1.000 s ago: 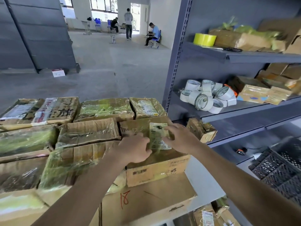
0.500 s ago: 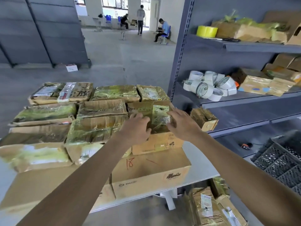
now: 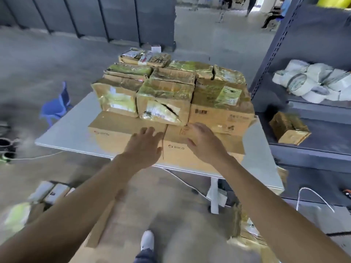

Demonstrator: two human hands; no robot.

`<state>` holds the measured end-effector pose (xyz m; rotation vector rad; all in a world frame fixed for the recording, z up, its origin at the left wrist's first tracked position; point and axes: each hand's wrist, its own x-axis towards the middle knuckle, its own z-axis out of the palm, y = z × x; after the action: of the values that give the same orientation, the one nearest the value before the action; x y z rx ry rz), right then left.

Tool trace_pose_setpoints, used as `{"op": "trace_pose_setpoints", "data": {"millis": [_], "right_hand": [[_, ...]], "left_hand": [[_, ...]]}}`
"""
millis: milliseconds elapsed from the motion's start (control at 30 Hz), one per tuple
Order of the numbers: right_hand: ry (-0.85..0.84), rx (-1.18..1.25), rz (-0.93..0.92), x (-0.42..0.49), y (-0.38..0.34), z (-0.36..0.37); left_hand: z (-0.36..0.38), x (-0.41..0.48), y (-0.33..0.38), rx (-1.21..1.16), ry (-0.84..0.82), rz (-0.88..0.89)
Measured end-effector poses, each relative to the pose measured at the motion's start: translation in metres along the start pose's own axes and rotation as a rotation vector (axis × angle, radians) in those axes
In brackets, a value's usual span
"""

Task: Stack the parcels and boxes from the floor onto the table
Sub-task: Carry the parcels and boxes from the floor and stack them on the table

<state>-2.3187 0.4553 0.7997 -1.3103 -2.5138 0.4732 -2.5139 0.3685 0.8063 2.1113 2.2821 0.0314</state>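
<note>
Several taped cardboard parcels are stacked on the white table (image 3: 62, 133). The box with a green label (image 3: 222, 105) lies at the stack's right, on top of flat brown boxes (image 3: 114, 131). My left hand (image 3: 146, 145) and my right hand (image 3: 205, 143) hover in front of the stack with fingers spread, holding nothing. On the floor below, a large brown box (image 3: 106, 223) lies near my foot, and more parcels (image 3: 245, 228) sit under the table's right end. The picture is blurred by motion.
A grey metal shelf unit (image 3: 311, 109) stands to the right with white tape rolls (image 3: 307, 82) and a small wrapped parcel (image 3: 288, 128). A blue chair (image 3: 57, 105) stands left of the table. Small packages (image 3: 49, 192) lie on the floor at left. A white cable (image 3: 182, 179) hangs under the table.
Both hands have let go of the green-labelled box and pulled back toward me. The view has backed away from the table and tilted down, so the floor shows.
</note>
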Motion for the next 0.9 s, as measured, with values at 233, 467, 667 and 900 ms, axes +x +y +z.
{"op": "trace_pose_setpoints", "data": {"millis": [233,467,667,900], "right_hand": [[-0.145,0.018,-0.189,-0.026,-0.091,0.081],[-0.260,0.048,-0.322,-0.035,-0.193,0.155],[-0.321,0.079,-0.347,-0.033,-0.297,0.225],[-0.381,0.070,-0.286,-0.031,-0.409,0.298]], "left_hand": [[0.023,-0.117,-0.080,-0.013,-0.032,-0.254],[0.042,-0.216,-0.169,-0.137,-0.007,-0.457],[0.057,-0.281,-0.268,-0.131,-0.013,-0.547],[0.078,-0.339,-0.382,-0.184,-0.057,-0.550]]}}
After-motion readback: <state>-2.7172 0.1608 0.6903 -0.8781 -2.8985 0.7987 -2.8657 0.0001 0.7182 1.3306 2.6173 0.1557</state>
